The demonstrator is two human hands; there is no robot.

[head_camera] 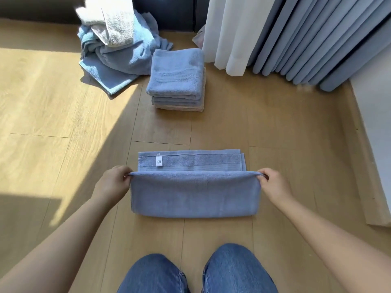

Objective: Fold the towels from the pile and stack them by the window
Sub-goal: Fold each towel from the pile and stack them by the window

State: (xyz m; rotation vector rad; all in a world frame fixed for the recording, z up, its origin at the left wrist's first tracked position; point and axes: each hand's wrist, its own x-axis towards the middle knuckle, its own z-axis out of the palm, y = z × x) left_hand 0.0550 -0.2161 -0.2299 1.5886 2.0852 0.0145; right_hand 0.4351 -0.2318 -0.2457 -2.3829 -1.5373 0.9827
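Your left hand [113, 182] and right hand [273, 183] are each pinching a corner of the blue towel [194, 195], lifting its near half above the floor [222, 127].

Matt terry-cloth towel [194, 195], wood-grain floor [63, 115]

White and blue curtains [306, 43] are hung well beyond the fingers [264, 174], rightward; a sunlit wooden floor [53, 102] is spread beneath.

Bright daylight, sunlit floor [31, 92] left, hard shadows, wide-angle edge bending
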